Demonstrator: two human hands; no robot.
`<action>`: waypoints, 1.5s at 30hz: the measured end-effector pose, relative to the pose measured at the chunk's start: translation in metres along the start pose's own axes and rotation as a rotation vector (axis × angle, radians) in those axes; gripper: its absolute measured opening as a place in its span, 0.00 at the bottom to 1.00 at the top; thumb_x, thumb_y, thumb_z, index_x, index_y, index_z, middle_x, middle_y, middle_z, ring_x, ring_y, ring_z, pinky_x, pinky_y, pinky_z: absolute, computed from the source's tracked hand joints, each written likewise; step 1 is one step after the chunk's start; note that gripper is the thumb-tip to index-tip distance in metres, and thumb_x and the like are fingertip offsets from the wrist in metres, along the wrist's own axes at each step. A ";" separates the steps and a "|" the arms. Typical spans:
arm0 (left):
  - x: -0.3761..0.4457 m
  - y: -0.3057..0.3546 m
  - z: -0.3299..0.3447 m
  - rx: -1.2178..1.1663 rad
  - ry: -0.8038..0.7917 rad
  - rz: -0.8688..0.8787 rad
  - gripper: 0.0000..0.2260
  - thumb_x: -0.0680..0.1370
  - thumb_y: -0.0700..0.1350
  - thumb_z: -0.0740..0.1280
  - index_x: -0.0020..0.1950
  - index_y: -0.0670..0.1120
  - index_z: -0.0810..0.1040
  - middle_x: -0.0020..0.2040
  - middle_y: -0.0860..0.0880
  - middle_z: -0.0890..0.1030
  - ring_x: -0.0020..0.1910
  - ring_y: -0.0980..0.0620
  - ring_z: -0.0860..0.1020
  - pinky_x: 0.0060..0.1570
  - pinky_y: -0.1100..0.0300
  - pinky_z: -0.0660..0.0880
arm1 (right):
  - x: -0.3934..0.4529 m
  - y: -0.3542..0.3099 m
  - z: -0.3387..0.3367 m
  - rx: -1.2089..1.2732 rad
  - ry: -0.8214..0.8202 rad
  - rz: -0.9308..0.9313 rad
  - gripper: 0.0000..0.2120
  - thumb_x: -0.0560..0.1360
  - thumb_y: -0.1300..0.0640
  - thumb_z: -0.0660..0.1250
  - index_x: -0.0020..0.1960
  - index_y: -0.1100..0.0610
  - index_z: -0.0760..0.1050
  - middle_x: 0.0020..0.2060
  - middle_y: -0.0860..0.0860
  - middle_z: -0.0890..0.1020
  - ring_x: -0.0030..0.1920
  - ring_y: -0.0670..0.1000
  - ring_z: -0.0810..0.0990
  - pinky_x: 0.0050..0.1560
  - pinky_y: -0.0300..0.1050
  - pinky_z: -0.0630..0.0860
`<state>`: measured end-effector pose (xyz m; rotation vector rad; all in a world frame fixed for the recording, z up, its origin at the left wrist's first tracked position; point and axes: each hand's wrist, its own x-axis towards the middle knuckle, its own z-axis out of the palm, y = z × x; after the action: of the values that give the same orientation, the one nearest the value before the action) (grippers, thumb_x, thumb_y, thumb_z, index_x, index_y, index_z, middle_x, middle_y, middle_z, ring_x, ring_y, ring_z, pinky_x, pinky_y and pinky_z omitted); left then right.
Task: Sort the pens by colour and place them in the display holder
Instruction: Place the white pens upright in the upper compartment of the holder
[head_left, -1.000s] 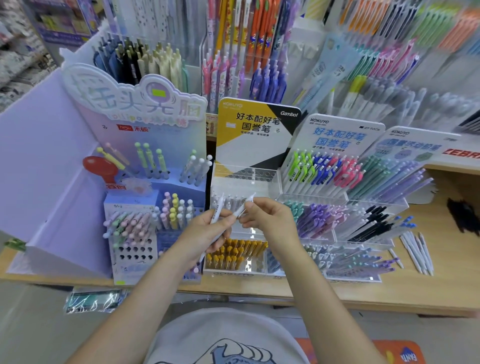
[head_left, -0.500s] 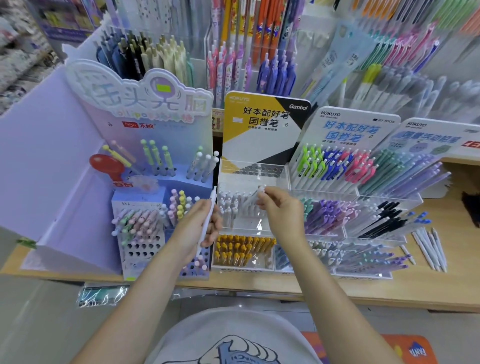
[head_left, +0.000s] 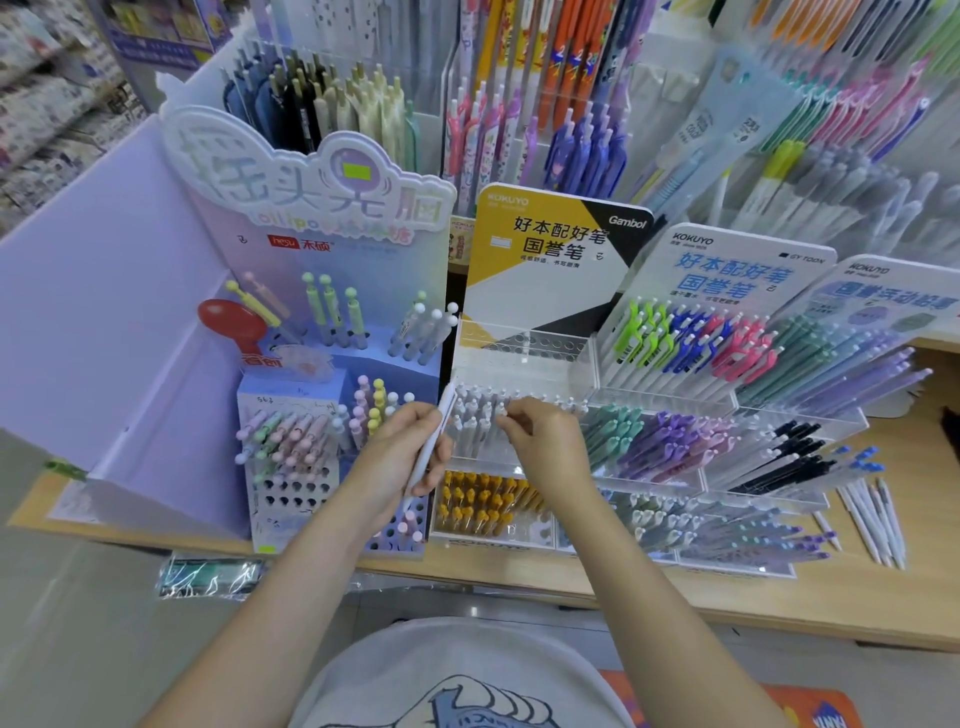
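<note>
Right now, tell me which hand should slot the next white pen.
Probably the left hand: it already grips a white pen beside the white-pen compartment. The right hand is busy at that row.

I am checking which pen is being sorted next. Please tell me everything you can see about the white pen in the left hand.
The white pen is slim, plain and pale, seemingly plastic. It stands tilted, its upper end leaning right toward the clear holder and its lower tip pointing down. The left hand holds it around the middle, fingers curled over the barrel. The right hand does not touch it. Any clip or print is too blurred to tell.
</note>
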<state>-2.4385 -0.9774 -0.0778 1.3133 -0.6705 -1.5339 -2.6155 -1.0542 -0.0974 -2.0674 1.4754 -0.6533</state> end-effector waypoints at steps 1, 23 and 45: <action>0.000 0.001 0.000 -0.004 -0.003 0.007 0.07 0.85 0.45 0.58 0.50 0.45 0.73 0.34 0.46 0.77 0.24 0.51 0.69 0.20 0.63 0.62 | 0.000 -0.001 0.000 -0.006 0.001 0.019 0.08 0.77 0.57 0.70 0.49 0.62 0.81 0.39 0.56 0.83 0.39 0.54 0.80 0.43 0.47 0.77; 0.015 0.020 0.008 1.150 0.146 0.598 0.19 0.80 0.57 0.58 0.63 0.46 0.75 0.63 0.50 0.75 0.64 0.50 0.71 0.63 0.54 0.70 | -0.026 -0.012 -0.081 0.704 0.207 0.266 0.03 0.78 0.61 0.68 0.50 0.60 0.79 0.38 0.58 0.84 0.38 0.56 0.85 0.42 0.48 0.83; 0.030 0.002 -0.012 1.547 -0.027 0.536 0.40 0.74 0.69 0.48 0.82 0.51 0.49 0.82 0.53 0.49 0.80 0.54 0.49 0.74 0.58 0.34 | -0.026 0.000 -0.001 0.102 0.183 -0.099 0.04 0.78 0.59 0.69 0.49 0.60 0.79 0.36 0.51 0.81 0.36 0.50 0.79 0.39 0.50 0.79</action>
<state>-2.4251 -1.0030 -0.0917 1.8555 -2.2314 -0.3851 -2.6236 -1.0292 -0.0989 -2.0570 1.4114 -0.9588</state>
